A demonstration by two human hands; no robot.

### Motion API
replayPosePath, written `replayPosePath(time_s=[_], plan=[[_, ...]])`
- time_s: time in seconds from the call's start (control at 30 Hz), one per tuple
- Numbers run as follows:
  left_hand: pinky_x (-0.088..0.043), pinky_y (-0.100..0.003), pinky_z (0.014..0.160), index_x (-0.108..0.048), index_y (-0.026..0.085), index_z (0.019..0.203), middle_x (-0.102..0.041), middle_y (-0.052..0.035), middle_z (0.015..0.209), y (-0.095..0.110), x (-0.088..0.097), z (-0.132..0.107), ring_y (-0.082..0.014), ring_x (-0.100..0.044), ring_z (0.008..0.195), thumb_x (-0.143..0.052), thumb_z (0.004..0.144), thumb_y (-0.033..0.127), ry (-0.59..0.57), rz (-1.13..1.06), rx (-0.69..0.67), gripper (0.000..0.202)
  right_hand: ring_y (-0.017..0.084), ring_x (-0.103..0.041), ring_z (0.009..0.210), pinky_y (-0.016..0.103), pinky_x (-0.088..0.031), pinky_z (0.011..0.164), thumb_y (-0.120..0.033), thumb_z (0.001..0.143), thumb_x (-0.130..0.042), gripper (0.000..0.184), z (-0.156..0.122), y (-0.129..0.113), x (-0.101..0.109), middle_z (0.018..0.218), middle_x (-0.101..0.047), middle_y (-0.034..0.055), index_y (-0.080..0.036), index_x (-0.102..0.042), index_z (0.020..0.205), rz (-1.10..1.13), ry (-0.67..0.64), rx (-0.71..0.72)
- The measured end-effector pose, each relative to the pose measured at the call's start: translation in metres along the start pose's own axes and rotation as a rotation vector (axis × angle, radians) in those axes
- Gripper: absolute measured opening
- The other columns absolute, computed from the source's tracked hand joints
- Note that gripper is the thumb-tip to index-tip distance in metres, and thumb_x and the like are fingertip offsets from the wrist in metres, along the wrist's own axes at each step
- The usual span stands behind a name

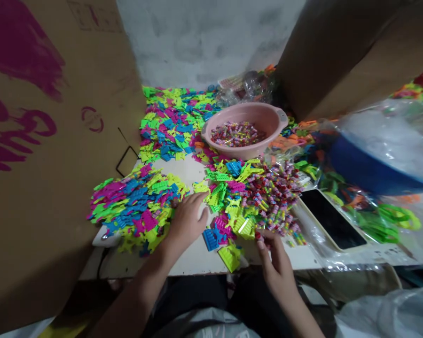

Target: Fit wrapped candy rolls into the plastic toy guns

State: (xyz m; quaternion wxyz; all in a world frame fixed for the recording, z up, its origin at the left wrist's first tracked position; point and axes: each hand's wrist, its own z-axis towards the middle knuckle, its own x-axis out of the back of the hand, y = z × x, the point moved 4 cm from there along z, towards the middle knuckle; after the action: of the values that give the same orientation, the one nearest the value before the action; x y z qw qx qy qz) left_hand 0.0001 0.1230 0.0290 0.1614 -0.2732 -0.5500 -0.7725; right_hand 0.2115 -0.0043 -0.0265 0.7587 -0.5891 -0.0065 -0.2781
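Observation:
My left hand (pixel 187 219) reaches over the white table between two piles, its thumb apart from the fingers and nothing visible in its grasp. Beside it lies a left pile of flat plastic pieces (pixel 141 197) in pink, blue, green and yellow. My right hand (pixel 278 257) is closed, with a small red piece (pixel 258 236) at its fingertips. Close to that hand are a yellow comb-like plastic piece (pixel 245 227) and a heap of small pink, red and yellow wrapped pieces (pixel 277 192). A blue plastic piece (pixel 210 239) lies between my hands.
A pink basin (pixel 246 152) holds more small wrapped pieces. Behind it spreads another bright plastic pile (pixel 172 117). A phone (pixel 333 219) lies right, near a blue basin (pixel 370 169) with clear plastic. Cardboard boxes (pixel 56 188) flank the table (pixel 190 260).

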Motion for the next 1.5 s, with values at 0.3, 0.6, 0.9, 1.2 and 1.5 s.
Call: replayPosePath(time_s=[0.3, 0.6, 0.9, 1.2, 1.5], plan=[[-0.041, -0.044, 0.104, -0.069, 0.019, 0.104, -0.069, -0.0116, 0.109, -0.016, -0.048, 0.058, -0.0286, -0.062, 0.109, -0.057, 0.077, 0.004, 0.008, -0.077, 0.136, 0.033, 0.019, -0.064, 0.089, 0.026, -0.052, 0.078, -0.043, 0.098, -0.046, 0.026, -0.024, -0.003, -0.008, 0.098, -0.069, 0.0059, -0.023, -0.060, 0.108, 0.034, -0.099, -0.115], [-0.056, -0.030, 0.079, -0.061, 0.022, 0.110, -0.065, -0.0025, 0.101, 0.016, -0.025, -0.012, -0.0148, -0.066, 0.083, -0.070, 0.068, 0.015, -0.085, -0.913, 0.485, 0.043, 0.016, -0.064, 0.092, 0.022, -0.051, 0.080, -0.038, 0.099, -0.047, 0.019, -0.012, -0.026, -0.021, 0.102, -0.067, 0.0027, -0.027, -0.057, 0.111, 0.257, -0.195, -0.148], [-0.053, -0.029, 0.079, -0.068, 0.017, 0.095, -0.073, -0.0040, 0.092, 0.038, -0.052, -0.065, -0.0175, -0.068, 0.084, -0.081, 0.066, 0.023, -0.265, -1.253, 0.730, 0.032, 0.014, -0.062, 0.094, 0.023, -0.050, 0.082, -0.032, 0.100, -0.047, 0.013, -0.007, -0.038, -0.023, 0.101, -0.065, 0.0017, -0.027, -0.054, 0.110, 0.321, -0.193, -0.087], [-0.049, -0.025, 0.072, -0.074, 0.013, 0.079, -0.073, -0.0053, 0.079, 0.035, -0.047, -0.064, -0.0165, -0.064, 0.081, -0.088, 0.059, 0.030, -0.216, -1.214, 0.745, 0.030, 0.015, -0.061, 0.086, 0.024, -0.050, 0.076, -0.028, 0.100, -0.046, 0.011, -0.011, -0.040, -0.016, 0.093, -0.062, 0.0022, -0.025, -0.055, 0.107, 0.185, -0.208, -0.061], [-0.047, -0.021, 0.064, -0.074, 0.014, 0.081, -0.072, -0.0041, 0.077, 0.039, -0.048, -0.070, -0.0132, -0.061, 0.073, -0.092, 0.053, 0.033, -0.229, -1.204, 0.776, 0.038, 0.015, -0.060, 0.090, 0.025, -0.048, 0.079, -0.025, 0.099, -0.047, 0.013, -0.011, -0.041, -0.016, 0.098, -0.064, 0.0027, -0.025, -0.055, 0.108, 0.182, -0.228, -0.046]])
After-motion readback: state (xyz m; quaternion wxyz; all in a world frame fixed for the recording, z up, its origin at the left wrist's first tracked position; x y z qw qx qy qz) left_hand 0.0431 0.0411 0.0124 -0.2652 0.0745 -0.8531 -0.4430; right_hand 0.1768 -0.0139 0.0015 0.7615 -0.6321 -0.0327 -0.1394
